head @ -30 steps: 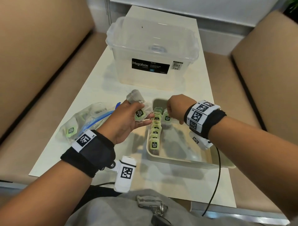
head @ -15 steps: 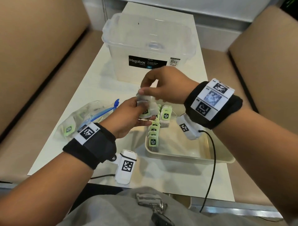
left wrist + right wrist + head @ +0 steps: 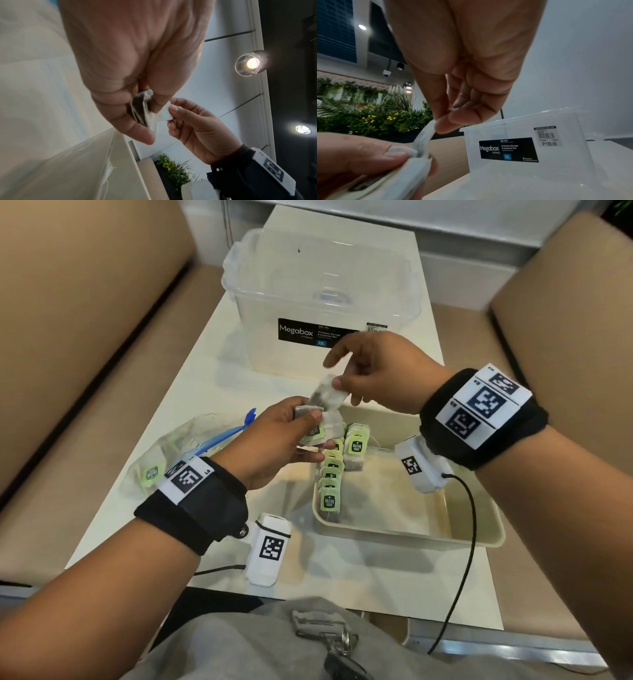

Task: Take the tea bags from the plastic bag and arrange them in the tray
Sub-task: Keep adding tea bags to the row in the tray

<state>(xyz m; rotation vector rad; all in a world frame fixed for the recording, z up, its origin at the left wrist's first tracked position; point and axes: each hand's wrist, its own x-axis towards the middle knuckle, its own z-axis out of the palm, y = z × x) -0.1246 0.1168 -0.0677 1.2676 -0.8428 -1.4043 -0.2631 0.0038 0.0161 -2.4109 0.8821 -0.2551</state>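
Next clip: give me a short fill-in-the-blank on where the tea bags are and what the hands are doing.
1. The right hand pinches a tea bag out of the small stack gripped by the ____ hand.
2. Placed tea bags stand in a row along the tray's ____ side.
3. The plastic bag lies to the ____ of the tray.

Missing words: left; left; left

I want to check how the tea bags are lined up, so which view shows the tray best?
The head view: the tray shows whole, with a row of tea bags along its left side. Neither wrist view shows the tray; they show only the hands and the tea bags they hold.
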